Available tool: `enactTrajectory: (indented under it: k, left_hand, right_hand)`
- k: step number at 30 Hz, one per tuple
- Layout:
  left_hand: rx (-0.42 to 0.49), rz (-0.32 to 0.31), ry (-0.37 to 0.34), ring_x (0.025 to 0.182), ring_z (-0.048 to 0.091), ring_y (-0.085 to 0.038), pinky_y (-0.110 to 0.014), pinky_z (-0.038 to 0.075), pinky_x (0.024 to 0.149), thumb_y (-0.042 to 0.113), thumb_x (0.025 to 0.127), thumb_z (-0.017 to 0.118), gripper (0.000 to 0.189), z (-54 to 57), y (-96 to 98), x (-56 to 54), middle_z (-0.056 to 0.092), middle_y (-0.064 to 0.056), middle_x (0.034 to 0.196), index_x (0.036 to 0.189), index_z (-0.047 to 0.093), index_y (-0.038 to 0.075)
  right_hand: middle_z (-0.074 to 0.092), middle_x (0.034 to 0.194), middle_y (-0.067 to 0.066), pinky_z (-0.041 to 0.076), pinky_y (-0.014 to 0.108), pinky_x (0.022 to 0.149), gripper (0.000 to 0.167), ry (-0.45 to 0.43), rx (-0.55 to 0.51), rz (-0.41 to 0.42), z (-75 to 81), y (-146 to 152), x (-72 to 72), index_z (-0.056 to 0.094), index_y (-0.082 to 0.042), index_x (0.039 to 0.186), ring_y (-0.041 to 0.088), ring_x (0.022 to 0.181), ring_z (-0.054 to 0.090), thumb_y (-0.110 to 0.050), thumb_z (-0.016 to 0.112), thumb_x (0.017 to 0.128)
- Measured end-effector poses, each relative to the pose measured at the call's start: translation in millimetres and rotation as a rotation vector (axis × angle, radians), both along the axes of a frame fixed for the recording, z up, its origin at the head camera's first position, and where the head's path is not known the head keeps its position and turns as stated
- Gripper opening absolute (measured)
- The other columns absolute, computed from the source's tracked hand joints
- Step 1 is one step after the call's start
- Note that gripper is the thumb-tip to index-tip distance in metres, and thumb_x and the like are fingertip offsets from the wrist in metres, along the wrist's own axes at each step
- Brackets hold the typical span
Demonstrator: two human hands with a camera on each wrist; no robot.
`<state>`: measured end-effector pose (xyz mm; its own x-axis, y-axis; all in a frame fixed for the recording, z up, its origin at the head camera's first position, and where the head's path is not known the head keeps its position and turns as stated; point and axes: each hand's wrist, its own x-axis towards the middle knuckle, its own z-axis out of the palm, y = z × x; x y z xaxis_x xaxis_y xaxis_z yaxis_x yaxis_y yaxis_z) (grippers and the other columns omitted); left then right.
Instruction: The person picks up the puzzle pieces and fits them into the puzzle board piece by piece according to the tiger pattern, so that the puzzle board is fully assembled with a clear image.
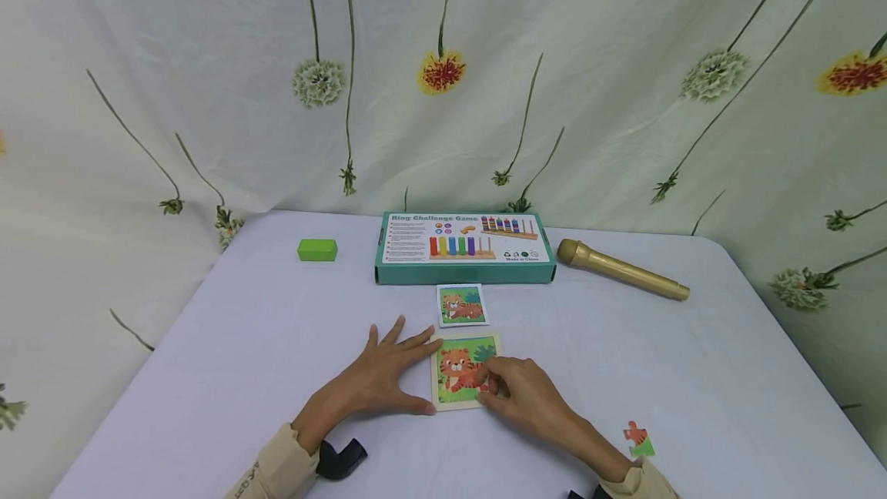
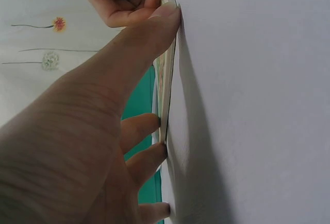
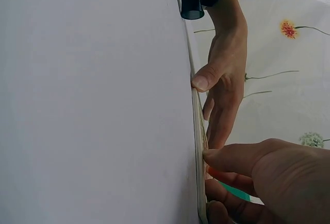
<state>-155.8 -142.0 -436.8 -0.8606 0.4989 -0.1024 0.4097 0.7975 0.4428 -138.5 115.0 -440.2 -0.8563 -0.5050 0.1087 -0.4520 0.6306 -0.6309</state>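
Note:
A square tiger puzzle (image 1: 459, 370) in a pale wooden tray (image 1: 457, 407) lies in front of me, filled with orange and green picture pieces. My left hand (image 1: 384, 376) is spread along the tray's left side, thumb at the near corner and fingertips at the far one. Over the lower right of the picture, my right hand (image 1: 523, 395) bends its fingers and pinches a small puzzle piece (image 3: 211, 172), mostly hidden by the fingers. In the right wrist view its thumb sits right at the tray's face. A loose tiger puzzle piece (image 1: 638, 439) lies by the right forearm.
Just beyond the tray lies a matching tiger picture card (image 1: 463, 305). Behind it is a teal Ring Challenge Game box (image 1: 464, 272), with a green block (image 1: 317, 250) to its left and a gold toy microphone (image 1: 624, 269) to its right. A flowered cloth hangs behind the table.

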Motion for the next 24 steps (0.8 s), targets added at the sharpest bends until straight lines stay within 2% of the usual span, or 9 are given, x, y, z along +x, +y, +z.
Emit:
enactTrajectory:
  k: [16, 24]
  left_hand:
    - [-0.001, -0.003, 0.000, 0.146, 0.004, -0.040, -0.070, -0.004, 0.109, 0.063, 0.065, 0.077, 0.093, -0.1, -0.3, -0.2, 0.031, 0.006, 0.155, 0.145, 0.044, 0.030]
    - [-0.006, -0.006, 0.014, 0.146, 0.005, -0.040, -0.071, -0.004, 0.108, 0.065, 0.064, 0.076, 0.094, -2.8, -0.5, -1.1, 0.031, 0.006, 0.155, 0.145, 0.044, 0.030]
  right_hand:
    - [0.053, 0.068, -0.015, 0.041, 0.018, 0.054, 0.009, -0.015, -0.006, 0.011, 0.3, 1.6, 1.0, 0.068, -0.017, 0.087, -0.001, 0.060, 0.045, -0.011, 0.073, 0.082]
    - [0.059, 0.080, -0.013, 0.048, 0.020, 0.067, 0.008, -0.062, -0.071, 0.069, 3.7, 12.5, 4.9, 0.068, -0.014, 0.095, 0.001, 0.074, 0.052, -0.010, 0.068, 0.088]
